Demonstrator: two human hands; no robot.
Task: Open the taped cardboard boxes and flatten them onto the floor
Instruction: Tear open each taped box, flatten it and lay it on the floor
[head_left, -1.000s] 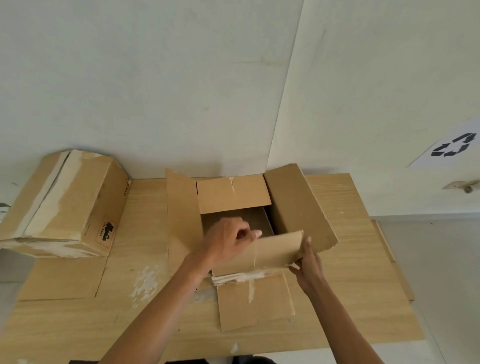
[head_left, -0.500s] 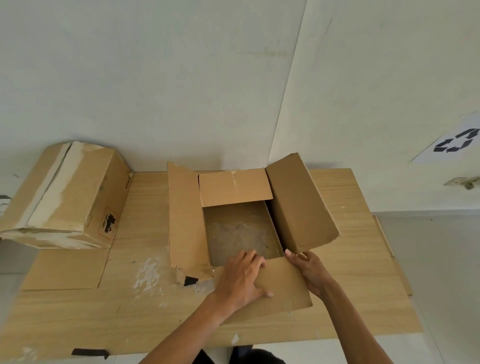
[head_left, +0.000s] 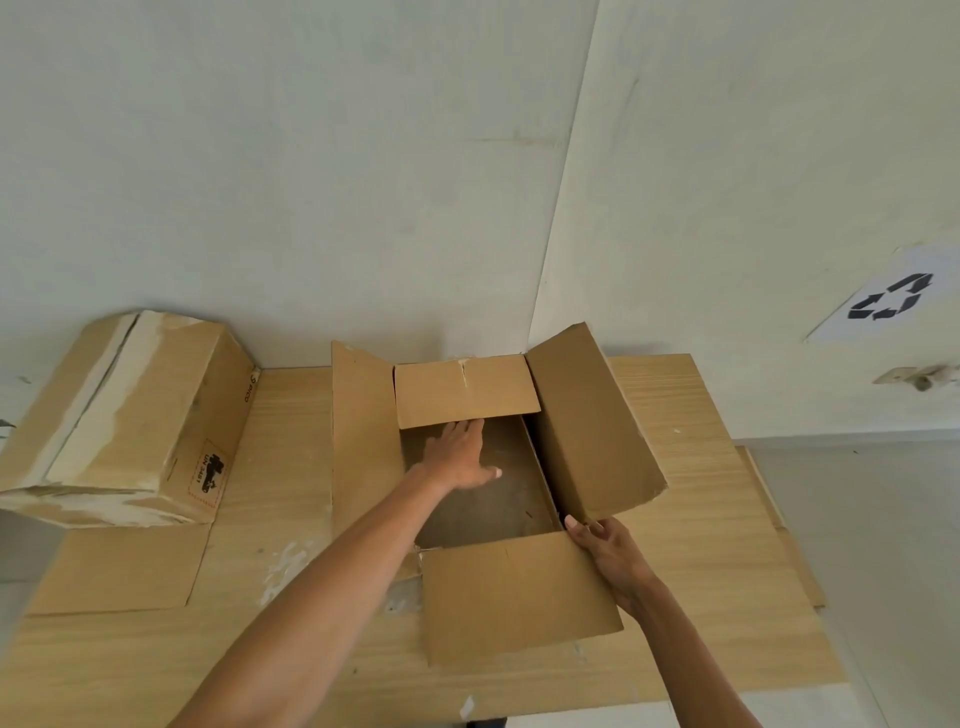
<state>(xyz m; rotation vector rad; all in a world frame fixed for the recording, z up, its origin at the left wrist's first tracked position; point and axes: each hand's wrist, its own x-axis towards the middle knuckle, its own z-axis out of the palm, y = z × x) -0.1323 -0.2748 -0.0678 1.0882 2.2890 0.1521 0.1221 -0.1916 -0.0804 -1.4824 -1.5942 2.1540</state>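
An open cardboard box (head_left: 587, 415) stands in the middle of the wooden table (head_left: 717, 519), its four flaps spread out. My left hand (head_left: 460, 454) reaches inside it, fingers straight, with the fingertips under the far flap (head_left: 465, 389). My right hand (head_left: 605, 545) holds the right edge of the near flap (head_left: 514, 597), which lies folded out toward me over the table. A second box (head_left: 124, 415), closed and sealed with whitish tape, stands at the table's left end.
A flat piece of cardboard (head_left: 119, 566) lies on the table under the taped box. More flat cardboard (head_left: 789, 540) sticks out past the table's right edge. White walls meet in a corner behind the table; a recycling sign (head_left: 891, 299) hangs on the right wall.
The near flap has been folded down and outward onto the table. My left hand has left that flap and moved forward into the box, toward the far flap. The right hand stays at the flap's right edge.
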